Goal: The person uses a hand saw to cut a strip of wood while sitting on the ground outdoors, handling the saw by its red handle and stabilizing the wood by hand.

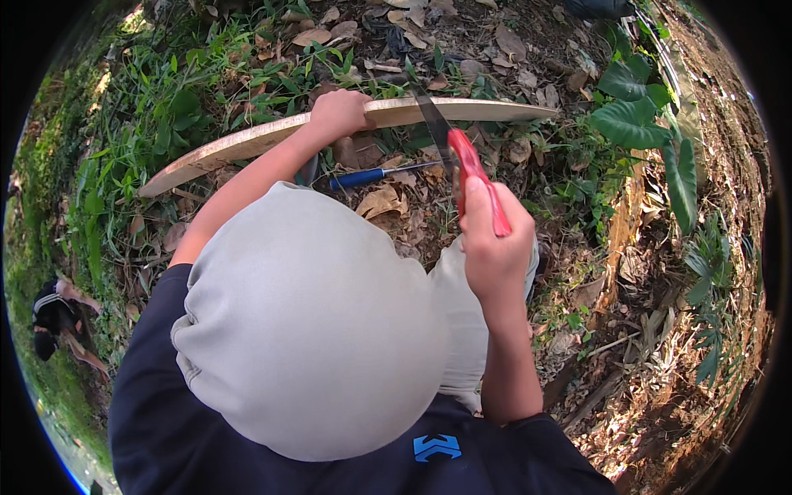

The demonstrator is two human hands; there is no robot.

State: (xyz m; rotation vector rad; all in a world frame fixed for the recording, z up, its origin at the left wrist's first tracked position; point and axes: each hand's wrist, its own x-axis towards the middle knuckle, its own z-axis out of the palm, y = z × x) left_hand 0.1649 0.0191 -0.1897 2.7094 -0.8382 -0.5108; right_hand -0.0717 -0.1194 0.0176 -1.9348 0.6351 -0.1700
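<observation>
A long pale wooden plank stretches across in front of me, bent by the lens. My left hand is closed over its upper edge near the middle, with the fingertips hidden behind it. In my right hand is a handsaw, gripped by its red handle. The saw's dark blade points away from me and crosses the plank to the right of my left hand; whether its teeth touch the wood I cannot tell. On the ground between plank and knees lies a screwdriver with a blue handle.
My bent knee in light trousers fills the middle. Dry leaves and soil cover the ground, with green weeds at the left. Broad-leaved plants grow at the right. Another person is at the far left edge.
</observation>
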